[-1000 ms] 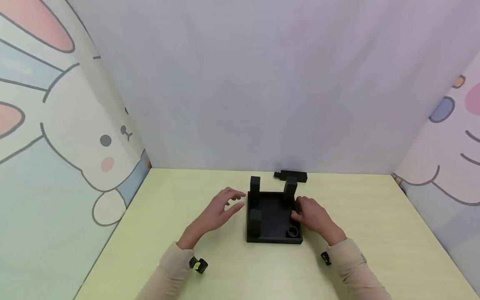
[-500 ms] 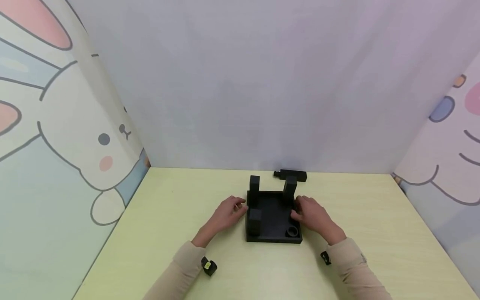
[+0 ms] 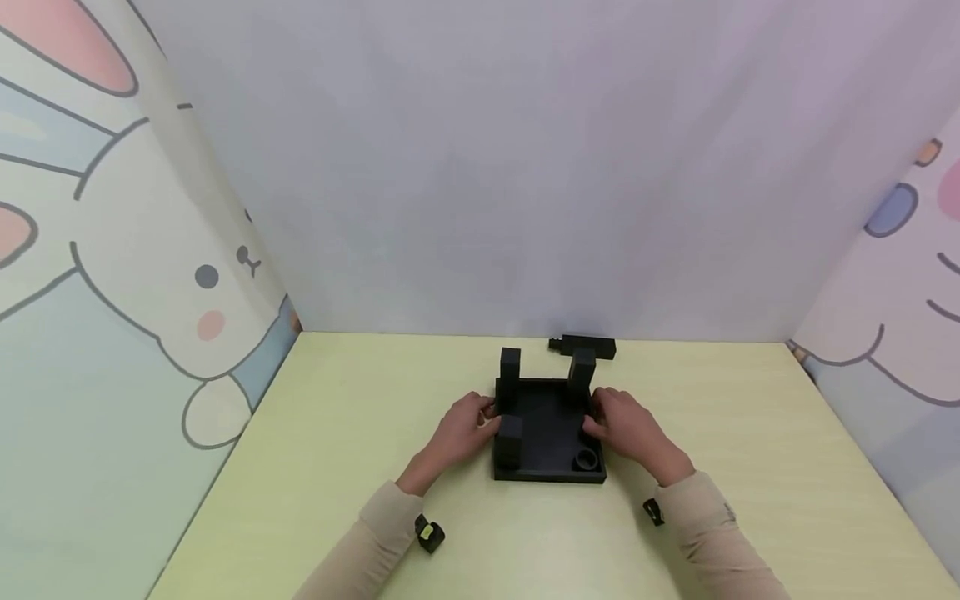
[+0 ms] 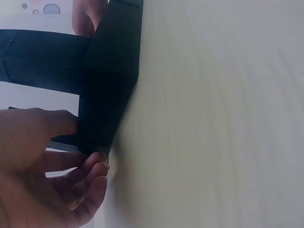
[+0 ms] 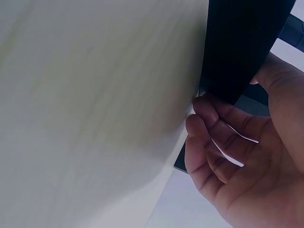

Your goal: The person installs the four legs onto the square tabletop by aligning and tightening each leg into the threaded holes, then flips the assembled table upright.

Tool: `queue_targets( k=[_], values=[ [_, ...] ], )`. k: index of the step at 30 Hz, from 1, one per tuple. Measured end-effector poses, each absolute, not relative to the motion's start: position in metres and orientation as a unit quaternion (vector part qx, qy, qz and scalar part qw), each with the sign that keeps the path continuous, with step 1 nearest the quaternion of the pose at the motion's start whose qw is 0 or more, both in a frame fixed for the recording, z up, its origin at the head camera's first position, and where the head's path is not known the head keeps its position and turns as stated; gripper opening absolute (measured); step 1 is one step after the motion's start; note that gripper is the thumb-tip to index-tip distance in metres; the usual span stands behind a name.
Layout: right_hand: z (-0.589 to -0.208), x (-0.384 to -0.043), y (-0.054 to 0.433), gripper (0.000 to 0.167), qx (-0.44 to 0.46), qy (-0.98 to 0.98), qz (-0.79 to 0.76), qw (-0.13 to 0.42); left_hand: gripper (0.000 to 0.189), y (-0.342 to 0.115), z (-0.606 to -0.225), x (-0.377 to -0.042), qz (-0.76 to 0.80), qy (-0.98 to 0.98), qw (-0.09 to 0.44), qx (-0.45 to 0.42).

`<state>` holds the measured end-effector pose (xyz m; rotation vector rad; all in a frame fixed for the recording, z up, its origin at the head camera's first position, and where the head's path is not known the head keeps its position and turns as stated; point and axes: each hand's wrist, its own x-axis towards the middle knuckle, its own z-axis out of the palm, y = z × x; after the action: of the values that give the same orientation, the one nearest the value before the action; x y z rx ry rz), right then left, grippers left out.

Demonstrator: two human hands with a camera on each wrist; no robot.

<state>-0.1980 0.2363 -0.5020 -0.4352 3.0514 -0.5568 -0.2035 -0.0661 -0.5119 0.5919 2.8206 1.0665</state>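
A black square tabletop [image 3: 551,429] lies underside up on the table, a low wall round its edge. Black square legs stand at three of its corners: back left [image 3: 510,367], back right [image 3: 581,371] and front left [image 3: 509,442]. The front right corner has a round socket [image 3: 586,459]. My left hand [image 3: 463,429] grips the left wall, thumb over the rim; in the left wrist view its curled fingers [image 4: 90,190] lie low along the outside. On the right side, my right hand [image 3: 628,427] pinches the opposite wall, fingers beneath its outer edge in the right wrist view.
A loose black leg [image 3: 587,347] with a narrow end pointing left lies behind the tabletop, close to the pale curtain [image 3: 525,208]. Small black wrist devices show beside both sleeves. Printed cartoon panels [image 3: 172,292] flank the pale yellow table [image 3: 360,417].
My left hand has come in from the left and taken hold of the tabletop's left wall. The right hand keeps its hold on the right wall; the view has shifted slightly.
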Motion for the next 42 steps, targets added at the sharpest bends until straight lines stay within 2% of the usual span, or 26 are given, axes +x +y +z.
queue_targets(
  k=[12,22,31,42],
  values=[
    [-0.502,-0.205,0.232,0.019,-0.157,0.975,-0.156,-0.010,0.015,-0.067,-0.517,-0.208,0.339,0.920,0.017,0.194],
    [-0.492,-0.216,0.248,0.028,-0.156,0.970,-0.185,0.031,0.016,-0.067,-0.521,-0.212,0.331,0.926,0.024,0.178],
    [-0.488,-0.240,0.288,0.032,-0.138,0.974,-0.180,-0.022,0.024,-0.069,-0.520,-0.212,0.342,0.921,0.019,0.183],
    [-0.492,-0.266,0.304,0.049,-0.125,0.977,-0.174,-0.020,0.026,-0.067,-0.526,-0.210,0.342,0.921,0.018,0.187]
  ],
)
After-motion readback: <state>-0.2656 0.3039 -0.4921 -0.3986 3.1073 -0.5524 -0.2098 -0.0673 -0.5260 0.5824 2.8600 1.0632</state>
